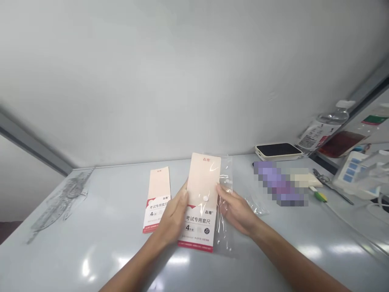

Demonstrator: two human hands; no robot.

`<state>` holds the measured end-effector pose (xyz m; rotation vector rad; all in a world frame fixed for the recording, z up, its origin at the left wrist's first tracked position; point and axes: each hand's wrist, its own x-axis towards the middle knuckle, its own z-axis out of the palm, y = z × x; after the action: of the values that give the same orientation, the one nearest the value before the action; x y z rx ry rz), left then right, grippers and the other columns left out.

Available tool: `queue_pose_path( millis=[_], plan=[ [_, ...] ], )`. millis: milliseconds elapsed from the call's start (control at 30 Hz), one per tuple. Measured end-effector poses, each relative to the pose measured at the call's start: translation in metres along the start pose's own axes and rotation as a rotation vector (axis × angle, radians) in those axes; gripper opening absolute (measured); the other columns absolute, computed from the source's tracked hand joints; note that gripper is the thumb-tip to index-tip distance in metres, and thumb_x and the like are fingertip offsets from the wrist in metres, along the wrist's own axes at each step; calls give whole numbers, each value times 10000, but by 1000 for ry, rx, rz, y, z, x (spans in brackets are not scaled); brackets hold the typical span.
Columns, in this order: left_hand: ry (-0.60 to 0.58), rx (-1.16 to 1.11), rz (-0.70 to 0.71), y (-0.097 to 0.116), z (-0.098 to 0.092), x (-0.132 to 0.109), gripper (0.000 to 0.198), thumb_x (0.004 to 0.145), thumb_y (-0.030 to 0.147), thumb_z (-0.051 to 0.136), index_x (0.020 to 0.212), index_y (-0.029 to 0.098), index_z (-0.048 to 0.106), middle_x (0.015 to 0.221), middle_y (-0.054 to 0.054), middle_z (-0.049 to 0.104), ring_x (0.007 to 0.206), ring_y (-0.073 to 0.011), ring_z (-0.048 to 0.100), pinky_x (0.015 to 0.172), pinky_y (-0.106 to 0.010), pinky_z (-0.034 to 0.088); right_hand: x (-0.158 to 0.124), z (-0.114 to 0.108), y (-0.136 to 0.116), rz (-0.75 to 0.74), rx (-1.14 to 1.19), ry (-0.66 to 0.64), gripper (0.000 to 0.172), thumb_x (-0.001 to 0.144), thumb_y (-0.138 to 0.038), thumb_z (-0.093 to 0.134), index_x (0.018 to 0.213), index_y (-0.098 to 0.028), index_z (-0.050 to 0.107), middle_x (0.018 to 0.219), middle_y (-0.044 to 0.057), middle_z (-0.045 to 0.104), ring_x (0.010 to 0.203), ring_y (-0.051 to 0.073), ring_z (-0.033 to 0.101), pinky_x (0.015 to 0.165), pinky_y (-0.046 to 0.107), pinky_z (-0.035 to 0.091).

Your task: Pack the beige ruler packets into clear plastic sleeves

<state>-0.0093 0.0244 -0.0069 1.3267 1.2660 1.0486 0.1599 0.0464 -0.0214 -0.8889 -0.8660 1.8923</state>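
Note:
My left hand (173,217) grips the left edge of a peach-and-white ruler-set card (200,182) with Chinese print and a round white tab. My right hand (235,211) pinches a clear plastic sleeve (226,178) at the card's right edge. The sleeve shows behind and beside the card, but I cannot tell whether the card is inside it. A matching card (158,186) lies flat on the table to the left, its lower part partly behind my left hand.
A grey glossy table (91,247) bears a pencil-like sketch (62,205) at the left. At the back right are a phone (278,151) and a water bottle (323,129). Further right lie a blurred purple object (279,182), scissors (322,178), and a white device (352,174).

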Motion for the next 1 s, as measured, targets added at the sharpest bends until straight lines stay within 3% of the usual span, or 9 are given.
queue_pose_path(
  millis=[133,233,300,400,533,633,800,1000],
  plan=[
    [-220,-137,-78,-1,-6,6,357,807,456,440,655,154,553,576,-6,530,516,-99,487,505,-227,402,2,-5,-4,2,-21,59,332,799,-410,528,1075,-239,595,1023,36,642,935,195,587,779,301,458],
    [-299,-113,-126,-5,-10,10,330,757,452,518,624,150,523,568,-5,545,469,-89,485,457,-219,391,3,-8,-7,23,-70,27,349,785,-416,544,1055,-204,603,989,58,652,904,206,598,782,322,454],
    [-259,-89,-170,-9,-9,11,314,730,457,546,645,160,494,554,-3,563,439,-96,495,425,-221,391,3,-8,-9,43,-118,-33,373,776,-424,551,1048,-174,606,942,77,663,878,222,607,785,347,452],
    [-103,27,-163,-17,-7,11,329,717,463,556,624,183,411,481,23,537,399,-101,482,397,-217,373,3,-7,-9,56,-186,-102,386,774,-430,548,1047,-164,607,918,87,668,862,229,613,788,368,449],
    [115,430,54,-24,-6,12,380,772,456,472,542,182,344,454,47,415,419,-70,379,412,-198,281,4,-7,-5,10,-305,-115,373,740,-411,596,1037,-187,618,978,78,659,897,225,605,820,380,441],
    [192,701,181,-27,-5,10,394,819,424,397,529,181,287,453,53,316,426,-66,266,429,-214,215,5,-6,0,-23,-353,-140,379,724,-404,613,1037,-191,619,984,75,660,888,226,611,827,392,448],
    [74,840,263,-32,0,3,318,867,345,319,589,189,308,490,43,350,425,-76,254,449,-230,188,3,0,7,-24,-437,-98,331,748,-403,579,981,-174,635,919,74,672,837,231,625,727,359,490],
    [-98,599,179,-21,3,-3,296,882,335,283,646,187,384,568,27,429,495,-90,360,483,-223,257,1,3,9,-29,-495,-49,280,721,-398,607,860,-158,643,806,60,671,767,223,629,656,325,496]
  ],
)
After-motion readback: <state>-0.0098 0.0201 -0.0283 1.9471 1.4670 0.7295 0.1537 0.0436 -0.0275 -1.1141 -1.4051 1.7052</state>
